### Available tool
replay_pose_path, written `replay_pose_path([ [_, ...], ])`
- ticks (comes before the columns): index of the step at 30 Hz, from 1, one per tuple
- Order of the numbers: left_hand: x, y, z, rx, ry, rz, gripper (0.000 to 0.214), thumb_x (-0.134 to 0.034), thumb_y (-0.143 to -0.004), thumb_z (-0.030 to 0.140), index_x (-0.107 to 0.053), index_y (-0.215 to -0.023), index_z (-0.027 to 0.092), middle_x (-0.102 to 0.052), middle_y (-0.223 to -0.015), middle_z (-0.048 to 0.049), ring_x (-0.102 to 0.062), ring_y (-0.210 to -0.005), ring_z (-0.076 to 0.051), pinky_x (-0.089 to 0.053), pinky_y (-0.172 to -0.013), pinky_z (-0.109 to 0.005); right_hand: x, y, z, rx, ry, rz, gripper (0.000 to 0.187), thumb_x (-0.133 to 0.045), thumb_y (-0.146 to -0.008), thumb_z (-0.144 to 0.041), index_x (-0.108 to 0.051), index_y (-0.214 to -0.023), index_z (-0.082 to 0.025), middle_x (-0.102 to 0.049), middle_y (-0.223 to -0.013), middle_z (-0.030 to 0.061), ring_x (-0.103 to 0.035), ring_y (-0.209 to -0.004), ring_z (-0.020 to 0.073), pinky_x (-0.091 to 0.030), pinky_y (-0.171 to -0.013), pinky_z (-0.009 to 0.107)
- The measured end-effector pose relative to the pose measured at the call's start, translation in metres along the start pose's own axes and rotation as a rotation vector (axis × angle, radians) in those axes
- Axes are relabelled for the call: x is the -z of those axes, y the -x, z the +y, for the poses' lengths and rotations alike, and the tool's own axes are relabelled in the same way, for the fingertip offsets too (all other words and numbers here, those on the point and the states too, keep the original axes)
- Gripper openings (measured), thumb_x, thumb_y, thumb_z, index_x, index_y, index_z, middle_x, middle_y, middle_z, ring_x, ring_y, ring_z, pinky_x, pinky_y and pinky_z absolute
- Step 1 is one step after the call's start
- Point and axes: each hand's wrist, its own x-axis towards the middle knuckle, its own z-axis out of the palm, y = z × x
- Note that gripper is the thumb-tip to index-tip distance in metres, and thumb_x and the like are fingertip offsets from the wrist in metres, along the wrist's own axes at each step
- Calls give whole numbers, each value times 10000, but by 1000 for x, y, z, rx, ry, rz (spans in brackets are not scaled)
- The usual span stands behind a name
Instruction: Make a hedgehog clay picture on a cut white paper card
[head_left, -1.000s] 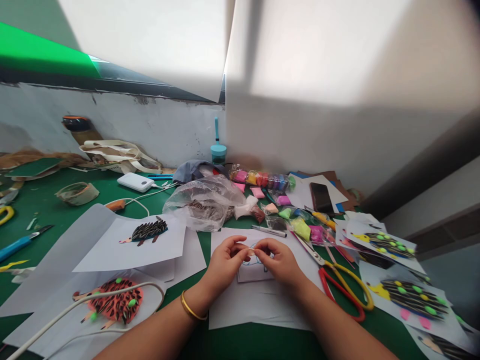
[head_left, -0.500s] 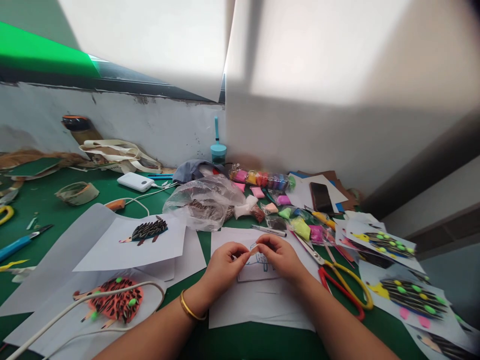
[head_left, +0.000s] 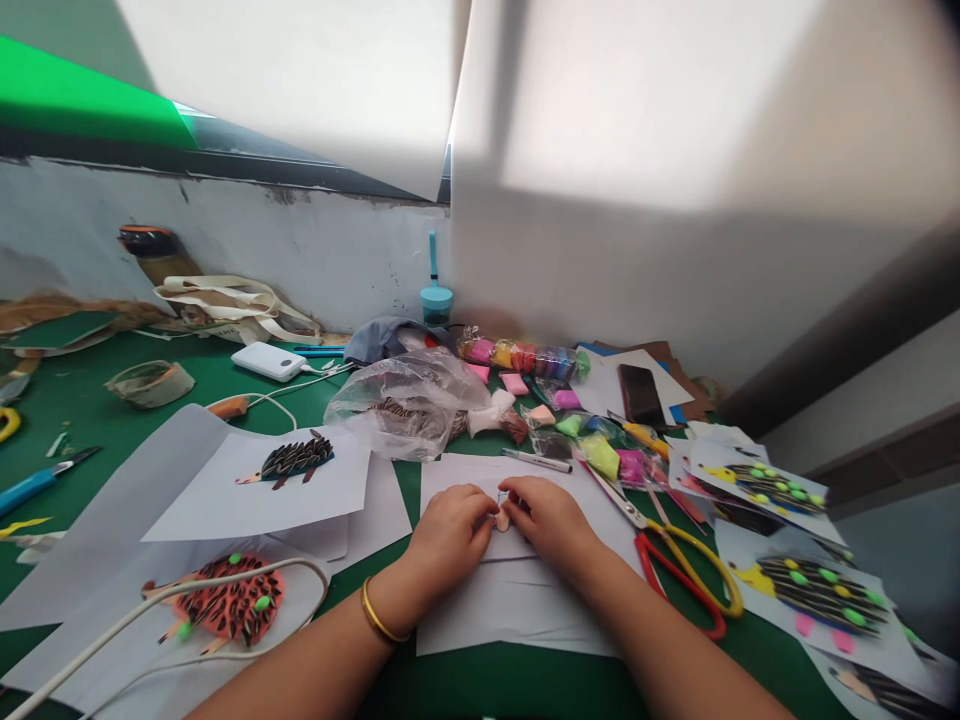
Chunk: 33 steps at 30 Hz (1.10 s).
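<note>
Over a small stack of white paper (head_left: 525,600), my left hand (head_left: 454,525) and my right hand (head_left: 551,518) meet fingertip to fingertip. Between them is a small piece of peach modelling clay (head_left: 502,521), pinched by the fingers of both hands. Most of the blue line drawing on the paper is hidden behind my hands. Just beyond them lies a pen (head_left: 536,461). A gold bangle (head_left: 381,612) is around my left wrist.
Scissors (head_left: 694,580) with red and yellow handles lie right of the paper. Clay packets (head_left: 600,455) and a plastic bag (head_left: 405,400) are behind. Hedgehog pictures (head_left: 296,460) flank both sides; a white cable (head_left: 307,567) crosses the left. A phone (head_left: 641,393) rests back right.
My hands have turned downward and come lower over the drawing, covering more of it. The peach clay now shows below the fingertips. The view has shifted slightly.
</note>
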Motion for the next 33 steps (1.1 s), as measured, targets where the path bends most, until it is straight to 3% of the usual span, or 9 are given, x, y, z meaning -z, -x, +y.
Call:
replay_pose_path([
  [5, 0, 4, 4, -42, -136, -39, 242, -558, -873, 176, -733, -995, 292, -672, -1023, -41, -603, -943, -220, -440, -852, -377, -4, -2, 1, -40, 24, 31, 253, -563, -899, -205, -675, -1125, -195, -734, -989, 62, -654, -931, 221, -492, -834, 345],
  [12, -1, 8, 10, -50, -245, -48, 237, -525, -927, 236, -722, -1048, 285, -658, -1043, -55, -588, -983, -232, -463, -867, -410, -2, -1, 12, -49, -14, 96, 287, -480, -925, -177, -666, -1144, -185, -715, -1123, 85, -646, -1040, 222, -490, -917, 364],
  [15, -2, 9, 10, -53, -258, -52, 236, -553, -906, 217, -714, -1065, 282, -650, -1060, -58, -581, -994, -232, -463, -873, -412, 7, 2, 15, -49, 4, 112, 244, -502, -909, -167, -692, -1060, -187, -709, -1045, 75, -641, -993, 218, -493, -889, 355],
  [19, -2, 9, 10, -42, -260, -58, 229, -567, -895, 213, -717, -1055, 280, -648, -1056, -56, -576, -992, -231, -461, -872, -413, 16, 11, 13, -38, -4, 42, 198, -557, -899, -183, -742, -967, -204, -687, -943, 55, -633, -909, 197, -496, -841, 323],
  [33, -3, 9, 7, -51, -264, -57, 253, -610, -860, 189, -679, -1083, 286, -638, -1055, -40, -567, -997, -230, -450, -873, -408, 4, 19, 7, 28, 107, -1, 299, -539, -911, -164, -730, -1127, -246, -669, -917, 54, -602, -896, 202, -494, -817, 320],
])
